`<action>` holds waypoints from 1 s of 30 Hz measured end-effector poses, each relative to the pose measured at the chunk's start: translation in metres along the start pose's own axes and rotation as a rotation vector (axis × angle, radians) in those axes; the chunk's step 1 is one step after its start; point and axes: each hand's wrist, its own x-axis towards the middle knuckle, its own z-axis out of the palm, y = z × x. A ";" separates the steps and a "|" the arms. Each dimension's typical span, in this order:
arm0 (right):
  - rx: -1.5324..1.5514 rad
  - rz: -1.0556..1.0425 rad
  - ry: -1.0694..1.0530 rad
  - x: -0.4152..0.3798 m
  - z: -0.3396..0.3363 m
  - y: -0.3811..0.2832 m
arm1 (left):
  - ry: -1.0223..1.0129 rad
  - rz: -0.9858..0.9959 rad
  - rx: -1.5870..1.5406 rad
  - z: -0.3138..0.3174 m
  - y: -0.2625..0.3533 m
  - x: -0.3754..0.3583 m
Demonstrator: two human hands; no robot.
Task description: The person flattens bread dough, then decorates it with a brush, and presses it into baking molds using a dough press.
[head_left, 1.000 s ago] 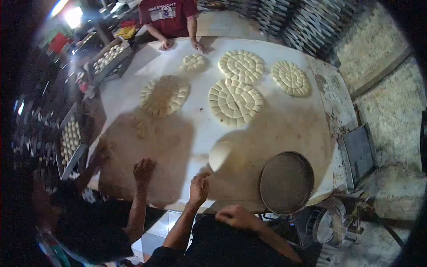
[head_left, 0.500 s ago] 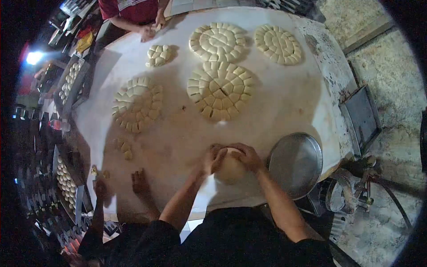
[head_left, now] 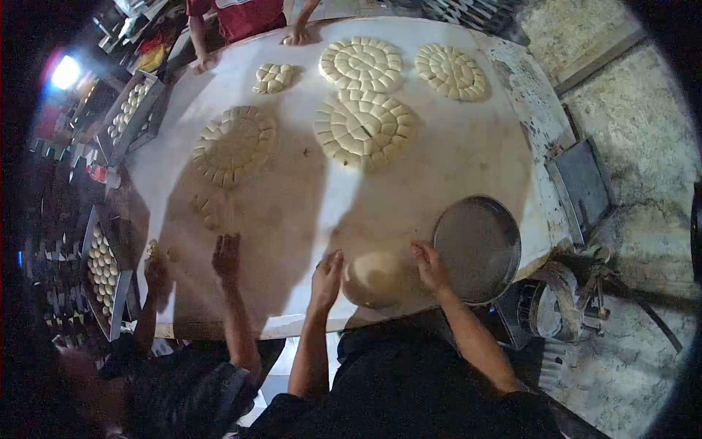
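A pale round lump of dough (head_left: 374, 279), smeared by motion, lies on the worktable close to me. On its left side my left hand (head_left: 327, 278) hovers with loosely bent fingers and holds nothing I can see. My right hand (head_left: 431, 267) is on the other side, between the dough and a round metal pan (head_left: 477, 252); its fingers are slightly bent and apart from the dough. Beyond my hands, a disc of dough cut into many pieces (head_left: 362, 128) rests on the table.
More cut dough discs (head_left: 360, 64) (head_left: 451, 72) (head_left: 235, 145) and a small cluster (head_left: 275, 77) lie on the table (head_left: 409, 197). A co-worker's hands (head_left: 227, 256) are at my left; a person in red (head_left: 248, 18) stands opposite. Trays of dough balls (head_left: 102, 271) line the left edge.
My hands have come off the dough and spread apart to either side of it. The person opposite has moved their hands apart on the table. My view has shifted slightly.
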 end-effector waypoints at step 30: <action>-0.711 -0.643 0.152 -0.178 -0.183 0.036 | -0.021 0.482 0.123 0.257 0.098 -0.167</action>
